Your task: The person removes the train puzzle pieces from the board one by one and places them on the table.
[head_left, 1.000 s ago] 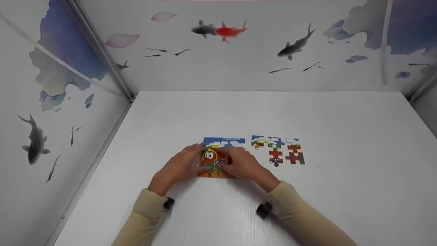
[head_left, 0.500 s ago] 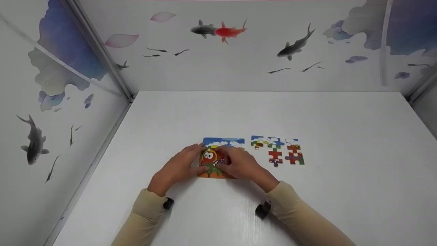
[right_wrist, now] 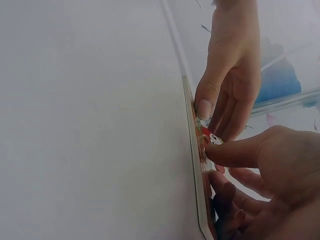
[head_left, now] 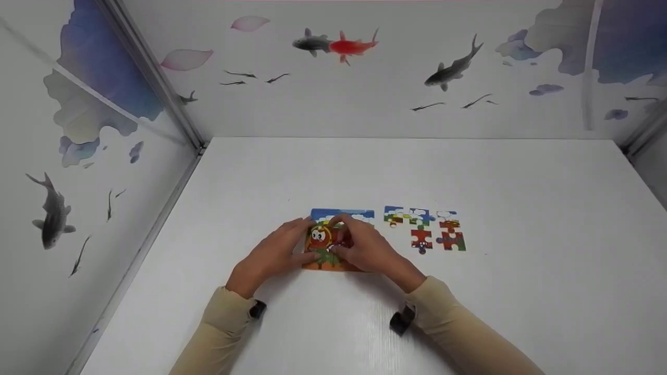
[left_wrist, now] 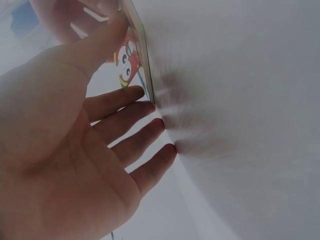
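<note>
1. Curling over the board (head_left: 342, 214) with the right hand (head_left: 367, 247), touching the picture with thumb and fingertips; can't tell whether pinching a piece or only pressing.
2. Bracing the left edge with the left hand (head_left: 273, 250), with straight fingers, not clasping, by the look of it.
3. Probably best to press straight down, evenly, while bracing to prevent a slide; watch for lifted tabs.
4. Seeing the board flat on the white table (head_left: 323, 312), between the hands, with a thin raised edge in the right wrist view.
5. Spotting loose pieces (head_left: 421, 240) just beyond the right edge, across a narrow gap; better lift than sweep going that way.
6. Finding more room beyond, towards the back wall (head_left: 365, 104), and nearer, between the sleeves (head_left: 225, 315); mind the black mount (head_left: 402, 319) under the right wrist.
</note>
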A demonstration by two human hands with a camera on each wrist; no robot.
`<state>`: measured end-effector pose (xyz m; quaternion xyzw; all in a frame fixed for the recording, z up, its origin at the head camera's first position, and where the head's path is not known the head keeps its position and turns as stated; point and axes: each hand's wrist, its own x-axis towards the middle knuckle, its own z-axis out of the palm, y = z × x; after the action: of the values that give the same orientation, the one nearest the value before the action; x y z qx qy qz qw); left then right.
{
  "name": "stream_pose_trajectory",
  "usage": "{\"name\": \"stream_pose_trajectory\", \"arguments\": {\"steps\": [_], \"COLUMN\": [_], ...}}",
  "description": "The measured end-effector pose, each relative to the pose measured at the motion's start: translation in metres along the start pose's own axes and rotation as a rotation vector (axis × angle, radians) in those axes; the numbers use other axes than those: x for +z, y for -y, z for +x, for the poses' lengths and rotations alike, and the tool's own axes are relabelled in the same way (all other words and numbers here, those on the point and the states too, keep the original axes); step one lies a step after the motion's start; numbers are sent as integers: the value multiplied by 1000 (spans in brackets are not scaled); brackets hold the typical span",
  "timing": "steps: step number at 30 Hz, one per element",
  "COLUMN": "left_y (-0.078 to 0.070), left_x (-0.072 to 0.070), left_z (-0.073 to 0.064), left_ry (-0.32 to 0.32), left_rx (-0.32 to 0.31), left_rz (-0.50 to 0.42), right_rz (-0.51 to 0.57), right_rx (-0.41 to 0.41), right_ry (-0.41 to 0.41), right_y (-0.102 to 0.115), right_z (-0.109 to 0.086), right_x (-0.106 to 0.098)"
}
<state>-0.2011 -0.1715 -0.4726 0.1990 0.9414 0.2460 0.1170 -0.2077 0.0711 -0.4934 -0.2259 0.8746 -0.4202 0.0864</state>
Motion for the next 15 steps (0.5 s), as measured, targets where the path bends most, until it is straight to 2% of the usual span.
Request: {"name": "stream_pose_trajectory", "arguments": {"steps": [4, 8, 15], "left_y": [2, 4, 4], "left_x": [0, 1, 1], "left_z": [1, 1, 0], "left_ry": [-8, -16, -13], "left_rx": [37, 68, 53], "left_rz": [-10, -18, -26], "right_rz": [29, 29, 25], "right_rx": [-49, -49, -18], "right_ry": [-28, -47, -64], "right_y": [0, 2, 6], "right_z": [0, 0, -1], "right_x": [0, 0, 1]}}
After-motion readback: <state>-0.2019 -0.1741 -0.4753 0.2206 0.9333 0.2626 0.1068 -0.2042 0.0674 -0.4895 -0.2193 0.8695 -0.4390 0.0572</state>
